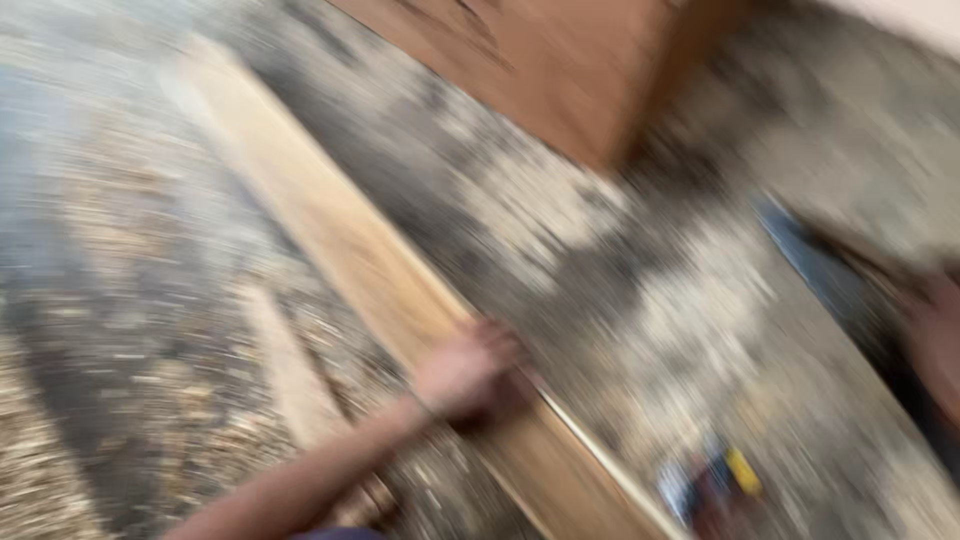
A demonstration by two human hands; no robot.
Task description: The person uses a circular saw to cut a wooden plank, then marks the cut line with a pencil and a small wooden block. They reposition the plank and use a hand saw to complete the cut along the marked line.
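The whole view is smeared by motion. My left hand (466,376) reaches in from the lower left and rests with curled fingers on a long pale wooden plank (340,230). The plank runs diagonally from the upper left to the bottom middle across a floor strewn with wood shavings. My right hand (940,345) is a blurred shape at the right edge, beside a long blue thing (815,265). Whether it holds that thing is not clear.
A large brown wooden box or cabinet (540,70) stands at the top middle. A thinner wood strip (290,375) lies left of the plank. A small blue and yellow object (715,480) lies on the floor at the bottom right.
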